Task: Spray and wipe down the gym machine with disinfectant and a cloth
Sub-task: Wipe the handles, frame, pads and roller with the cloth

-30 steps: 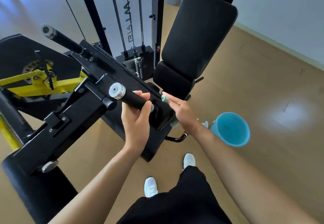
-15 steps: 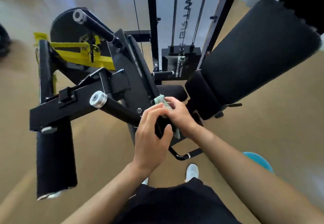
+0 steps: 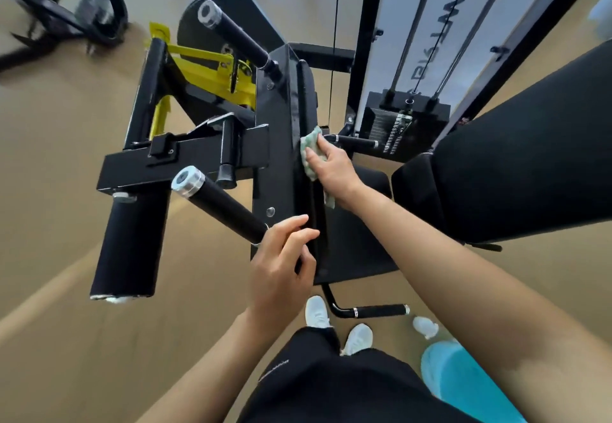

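Two hands are on the gym machine (image 3: 275, 131). The right hand (image 3: 331, 167) holds a pale green cloth (image 3: 309, 144) bunched under its fingers and presses it against the edge of the black upright frame, midway up. The left hand (image 3: 281, 257) sits lower, its relaxed fingers touching the same edge just beside the base of a padded handle (image 3: 222, 205). A teal shape, probably a bucket (image 3: 463, 383), is blurred on the floor near the white shoes (image 3: 356, 338).
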A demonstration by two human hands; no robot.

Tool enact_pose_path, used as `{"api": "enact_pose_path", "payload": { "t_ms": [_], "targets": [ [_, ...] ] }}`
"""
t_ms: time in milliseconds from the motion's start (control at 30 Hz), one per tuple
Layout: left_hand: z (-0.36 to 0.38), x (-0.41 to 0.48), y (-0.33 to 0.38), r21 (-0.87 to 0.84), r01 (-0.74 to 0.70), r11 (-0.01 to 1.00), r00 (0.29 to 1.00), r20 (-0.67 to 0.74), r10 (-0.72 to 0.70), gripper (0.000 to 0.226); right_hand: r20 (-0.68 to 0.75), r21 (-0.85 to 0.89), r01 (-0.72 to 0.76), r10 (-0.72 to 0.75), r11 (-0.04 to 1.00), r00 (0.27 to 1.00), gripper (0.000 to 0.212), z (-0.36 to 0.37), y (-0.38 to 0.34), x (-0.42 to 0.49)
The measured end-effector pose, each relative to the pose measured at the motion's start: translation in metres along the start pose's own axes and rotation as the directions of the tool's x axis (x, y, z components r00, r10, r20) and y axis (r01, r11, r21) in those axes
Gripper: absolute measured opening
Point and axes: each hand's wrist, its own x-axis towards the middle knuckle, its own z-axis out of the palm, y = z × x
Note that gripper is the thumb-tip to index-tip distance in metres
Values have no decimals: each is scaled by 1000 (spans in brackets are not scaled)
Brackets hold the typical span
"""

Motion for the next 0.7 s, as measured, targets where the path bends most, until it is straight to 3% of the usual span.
{"api": "enact_pose_path", "payload": {
  "t_ms": [267, 400, 600, 700],
  "targets": [
    [10, -1, 3, 92, 24, 996, 996, -90, -15, 26, 120, 92, 6, -17, 996, 993, 65, -3, 21, -64],
    [18, 1, 14, 177, 34, 984, 990, -140, -9, 27, 127, 76, 69, -78, 995, 989, 67, -8, 22, -42],
    [25, 17, 42, 326, 211, 922, 968, -198, -151, 31, 127, 68, 176, -183, 982, 975, 68, -21, 1, 19],
    [30, 43, 52, 327, 290, 899, 947, -230, -222, 28, 194, 59, 180, -188, 982, 963, 69, -27, 4, 17]
  ]
}}
